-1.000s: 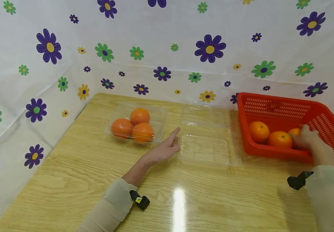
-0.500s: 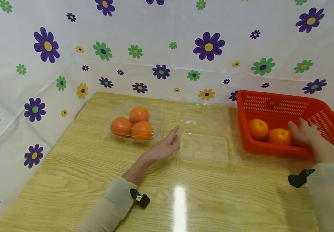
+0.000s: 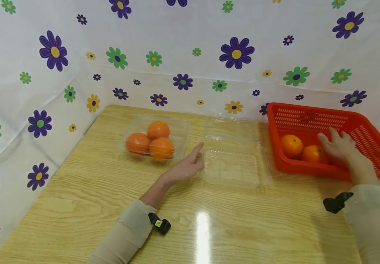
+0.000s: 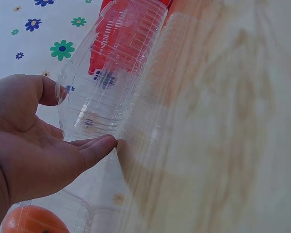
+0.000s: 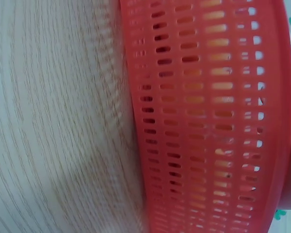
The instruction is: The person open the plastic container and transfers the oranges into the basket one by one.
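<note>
My left hand [image 3: 184, 169] rests at the left edge of an opened clear plastic clamshell container [image 3: 231, 168], whose lid lies folded back toward the wall. In the left wrist view, the thumb and fingers of that hand touch the end wall of the container [image 4: 111, 87], spread apart. Over the red basket [image 3: 312, 172] is my right hand [image 3: 343, 150], fingers spread above the oranges. One orange [image 3: 291, 146] sits at the left of the basket and another orange [image 3: 313, 154] beside it; a further one is mostly hidden under the hand. The right wrist view shows only the basket's slotted side.
A second clear clamshell [image 3: 180, 137] holding three oranges [image 3: 161, 147] stands to the left of the opened one. The wooden table [image 3: 110, 190] meets a flower-printed cloth [image 3: 206, 36] behind and at the left.
My right hand has lifted a little off the rightmost orange and shifted left, with its fingers spreading. The left hand stays at the container's edge.
</note>
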Tool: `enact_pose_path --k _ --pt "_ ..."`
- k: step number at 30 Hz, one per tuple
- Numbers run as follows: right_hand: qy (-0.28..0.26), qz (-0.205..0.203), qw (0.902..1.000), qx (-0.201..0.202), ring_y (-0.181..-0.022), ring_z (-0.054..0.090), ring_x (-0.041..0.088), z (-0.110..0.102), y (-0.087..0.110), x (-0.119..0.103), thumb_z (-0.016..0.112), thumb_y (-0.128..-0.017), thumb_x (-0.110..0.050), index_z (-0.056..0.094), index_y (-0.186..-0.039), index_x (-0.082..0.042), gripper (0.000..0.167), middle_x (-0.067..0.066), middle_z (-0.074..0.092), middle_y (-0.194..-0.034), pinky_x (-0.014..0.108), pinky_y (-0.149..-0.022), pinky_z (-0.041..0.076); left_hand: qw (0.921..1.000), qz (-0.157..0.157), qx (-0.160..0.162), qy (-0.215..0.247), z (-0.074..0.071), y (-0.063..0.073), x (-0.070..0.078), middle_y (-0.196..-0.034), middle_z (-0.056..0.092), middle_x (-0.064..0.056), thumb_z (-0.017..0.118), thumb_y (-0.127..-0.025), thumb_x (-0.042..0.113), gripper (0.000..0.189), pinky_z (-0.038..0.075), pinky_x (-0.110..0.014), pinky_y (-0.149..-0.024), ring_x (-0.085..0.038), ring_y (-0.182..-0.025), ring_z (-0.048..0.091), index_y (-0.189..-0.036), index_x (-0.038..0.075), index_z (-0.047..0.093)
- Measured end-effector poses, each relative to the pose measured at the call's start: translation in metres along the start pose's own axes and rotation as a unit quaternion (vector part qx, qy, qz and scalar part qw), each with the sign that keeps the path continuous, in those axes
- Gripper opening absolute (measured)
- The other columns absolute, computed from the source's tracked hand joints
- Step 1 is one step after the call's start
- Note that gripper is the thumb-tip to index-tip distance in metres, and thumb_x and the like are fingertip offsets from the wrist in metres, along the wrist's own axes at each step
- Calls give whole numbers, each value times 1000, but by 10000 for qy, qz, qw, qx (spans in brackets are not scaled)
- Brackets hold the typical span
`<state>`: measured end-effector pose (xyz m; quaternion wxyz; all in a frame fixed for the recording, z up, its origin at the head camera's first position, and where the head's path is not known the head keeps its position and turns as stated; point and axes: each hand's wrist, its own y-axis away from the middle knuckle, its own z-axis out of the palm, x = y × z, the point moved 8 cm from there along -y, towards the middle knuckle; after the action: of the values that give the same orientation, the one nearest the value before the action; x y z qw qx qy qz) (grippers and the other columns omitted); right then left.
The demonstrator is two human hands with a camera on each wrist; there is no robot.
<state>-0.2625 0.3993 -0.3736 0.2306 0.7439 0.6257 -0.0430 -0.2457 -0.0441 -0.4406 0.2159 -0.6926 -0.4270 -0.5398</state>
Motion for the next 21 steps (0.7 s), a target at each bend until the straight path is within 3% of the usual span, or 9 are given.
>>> enact_pose_path --k 7,21 --pt "79 -238 9997 21 -130 -11 71 2 4 -19 15 -99 -66 -14 -153 1 92 48 -15 -147 80 -101 2 10000 -44 47 -33 -1 0 -2 -160 23 -23 43 -98 17 76 30 -47 -112 -35 -146 28 -161 19 1" --pt "328 -891 9945 441 -136 -3 67 16 19 -60 18 -103 -59 -5 -158 -4 81 43 -5 -153 78 -104 4 10000 -54 72 0 1 -1 0 -160 23 -24 43 -98 15 76 34 -42 -100 -35 -145 29 -161 18 1"
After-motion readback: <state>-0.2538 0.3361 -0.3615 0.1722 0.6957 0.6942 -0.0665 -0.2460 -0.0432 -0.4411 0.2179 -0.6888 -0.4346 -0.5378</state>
